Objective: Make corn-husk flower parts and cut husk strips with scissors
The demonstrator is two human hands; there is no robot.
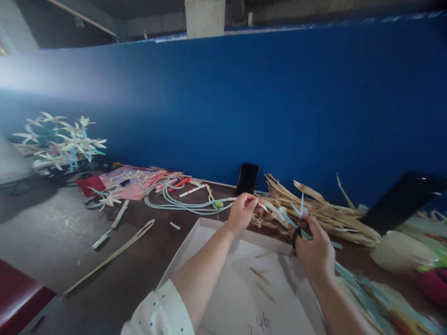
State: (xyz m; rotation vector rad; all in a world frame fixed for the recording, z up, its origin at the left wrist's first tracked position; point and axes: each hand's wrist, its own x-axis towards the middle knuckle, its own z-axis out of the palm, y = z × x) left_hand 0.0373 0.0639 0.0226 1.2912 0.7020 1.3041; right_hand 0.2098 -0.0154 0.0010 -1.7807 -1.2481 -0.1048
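My left hand [241,213] is closed above the far rim of a shallow white box lid [223,267]. Between its fingertips is a pale strip of dried husk [268,210], which trails off to the right. My right hand [314,249] grips a pair of scissors [299,211] by the dark handles. The blades point up and stand apart, just right of the strip, with nothing visible between them. Several thin brown scraps [263,278] lie in the lid, which has red handwritten digits. Behind both hands spreads a pile of dried husks [324,211].
A black phone [247,178] leans on the blue partition [244,102]. Coiled pale-blue cord [167,202] and pens lie left of it. White husk flowers [66,139] stand far left. A translucent bowl [403,251] and a dark slanted panel [401,200] are at right.
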